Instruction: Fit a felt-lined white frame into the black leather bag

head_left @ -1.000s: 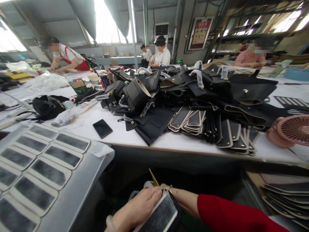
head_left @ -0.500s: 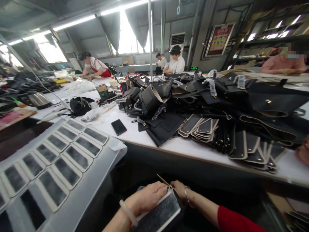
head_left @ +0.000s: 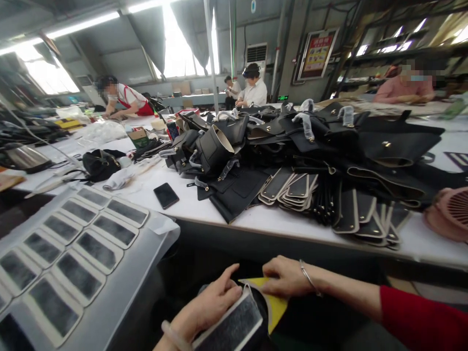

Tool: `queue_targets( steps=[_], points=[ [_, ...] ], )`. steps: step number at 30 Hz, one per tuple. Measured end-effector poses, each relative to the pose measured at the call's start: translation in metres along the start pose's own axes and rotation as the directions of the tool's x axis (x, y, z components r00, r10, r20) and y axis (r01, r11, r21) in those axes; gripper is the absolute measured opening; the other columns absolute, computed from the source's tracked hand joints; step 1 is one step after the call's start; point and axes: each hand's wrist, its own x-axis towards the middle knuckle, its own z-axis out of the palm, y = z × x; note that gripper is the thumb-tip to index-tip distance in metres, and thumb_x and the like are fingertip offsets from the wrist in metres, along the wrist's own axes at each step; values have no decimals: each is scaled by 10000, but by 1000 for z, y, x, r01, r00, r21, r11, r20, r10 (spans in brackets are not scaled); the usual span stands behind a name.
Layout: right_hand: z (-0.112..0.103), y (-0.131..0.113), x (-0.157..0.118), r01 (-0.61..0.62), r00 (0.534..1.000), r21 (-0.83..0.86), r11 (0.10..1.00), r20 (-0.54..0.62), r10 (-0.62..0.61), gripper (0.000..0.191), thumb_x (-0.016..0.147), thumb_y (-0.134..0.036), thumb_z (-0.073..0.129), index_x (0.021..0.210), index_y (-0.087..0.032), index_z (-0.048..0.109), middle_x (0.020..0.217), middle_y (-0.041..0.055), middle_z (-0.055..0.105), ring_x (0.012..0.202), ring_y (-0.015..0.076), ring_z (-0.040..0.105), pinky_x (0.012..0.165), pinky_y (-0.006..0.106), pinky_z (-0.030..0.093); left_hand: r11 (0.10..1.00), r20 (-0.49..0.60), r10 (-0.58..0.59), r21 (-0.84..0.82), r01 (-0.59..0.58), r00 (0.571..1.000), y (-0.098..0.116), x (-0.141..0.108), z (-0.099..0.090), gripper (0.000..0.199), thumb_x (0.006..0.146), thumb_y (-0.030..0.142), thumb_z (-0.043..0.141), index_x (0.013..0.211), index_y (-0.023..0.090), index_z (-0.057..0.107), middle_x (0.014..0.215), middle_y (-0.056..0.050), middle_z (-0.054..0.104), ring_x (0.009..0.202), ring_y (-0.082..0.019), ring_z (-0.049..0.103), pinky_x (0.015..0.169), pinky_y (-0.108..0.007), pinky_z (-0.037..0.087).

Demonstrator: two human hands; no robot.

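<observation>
Low in the middle, my left hand [head_left: 214,304] grips the upper left edge of a dark panel with a pale border [head_left: 234,326], its index finger stretched out past the edge. A thin whitish loop [head_left: 248,288] stands up at the panel's far corner. Just right of it, my right hand [head_left: 283,275] is closed on a stiff yellow sheet [head_left: 277,307], which sits beside the panel's far end. The undersides of both the panel and my left hand are hidden.
Similar pale-edged panels [head_left: 98,248] lie in rows on a sloping sheet-covered board [head_left: 120,292] at left. Across the white table [head_left: 204,214] are a phone [head_left: 165,195], stacked strap-like pieces [head_left: 298,187], piled black bags [head_left: 226,146] and a pink fan [head_left: 448,214]. Co-workers sit or stand beyond.
My right hand has risen slightly and turned the yellow sheet, seen edge-on before, so its broad face shows. My left index finger has straightened. The view has shifted right.
</observation>
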Motion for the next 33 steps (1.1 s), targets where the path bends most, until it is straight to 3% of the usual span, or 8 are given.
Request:
queue_targets(
  steps=[3, 5, 9, 11, 14, 18, 24, 33],
  points=[
    [0, -9, 13, 4, 978, -189, 982, -204, -43, 469, 964, -453, 377, 848, -160, 725, 888, 168, 746, 869, 337, 702, 737, 411, 474, 998, -34, 9, -62, -11, 999, -4, 1, 2, 736, 938, 415, 460, 1551, 225, 101, 878, 16, 623, 831, -168, 570, 854, -313, 451],
    [-1, -16, 21, 28, 963, -290, 957, -249, -103, 529, 987, -467, 332, 833, -159, 734, 859, 179, 748, 840, 342, 713, 727, 414, 472, 996, -48, 24, -80, -28, 999, -6, 2, 3, 718, 947, 396, 461, 1551, 277, 92, 850, 37, 629, 811, -162, 571, 849, -309, 450],
    [-5, -27, 31, 127, 943, -434, 892, -226, -245, 532, 995, -468, 339, 797, -173, 735, 798, 150, 754, 770, 304, 728, 674, 363, 476, 998, -51, 26, -60, -29, 998, -9, 2, 2, 612, 945, 415, 477, 1512, 284, 288, 1132, -9, 691, 1023, -188, 621, 969, -308, 435],
    [-6, -30, 33, 157, 934, -482, 862, -211, -288, 520, 998, -451, 346, 797, -171, 735, 787, 148, 754, 756, 300, 730, 652, 353, 476, 998, -60, 25, -58, -29, 998, -8, 2, 1, 560, 930, 443, 500, 1454, 263, 418, 1311, -26, 631, 1167, -204, 581, 1041, -293, 400],
    [-9, -31, 33, 189, 926, -530, 826, -184, -330, 524, 1003, -436, 335, 802, -163, 735, 764, 151, 750, 722, 301, 729, 619, 348, 475, 999, -66, 37, -36, -40, 997, -4, 0, 0, 525, 921, 454, 505, 1406, 254, 489, 1391, -31, 581, 1238, -226, 540, 1076, -303, 383],
    [-11, -33, 31, 230, 922, -562, 794, -135, -363, 527, 1007, -423, 324, 808, -160, 735, 744, 141, 748, 689, 294, 727, 601, 339, 471, 996, -52, 87, -5, -87, 995, 1, -1, 1, 444, 935, 435, 487, 1329, 246, 564, 1292, -41, 645, 1168, -231, 581, 1041, -314, 415],
    [-9, -37, 29, 233, 926, -575, 784, -116, -361, 533, 1011, -430, 315, 816, -155, 728, 744, 144, 749, 690, 291, 727, 606, 345, 484, 989, -70, 145, 52, -142, 987, 3, -2, 4, 307, 963, 425, 457, 1093, 228, 654, 1021, -9, 707, 959, -191, 641, 859, -253, 466],
    [8, -37, 23, 158, 945, -526, 836, -165, -282, 547, 1023, -406, 276, 844, -146, 722, 784, 160, 753, 702, 288, 729, 633, 366, 512, 980, -70, 163, 125, -154, 984, 9, -5, 4, 331, 981, 433, 423, 1123, 254, 663, 966, 15, 716, 880, -165, 641, 790, -233, 431]
  ],
)
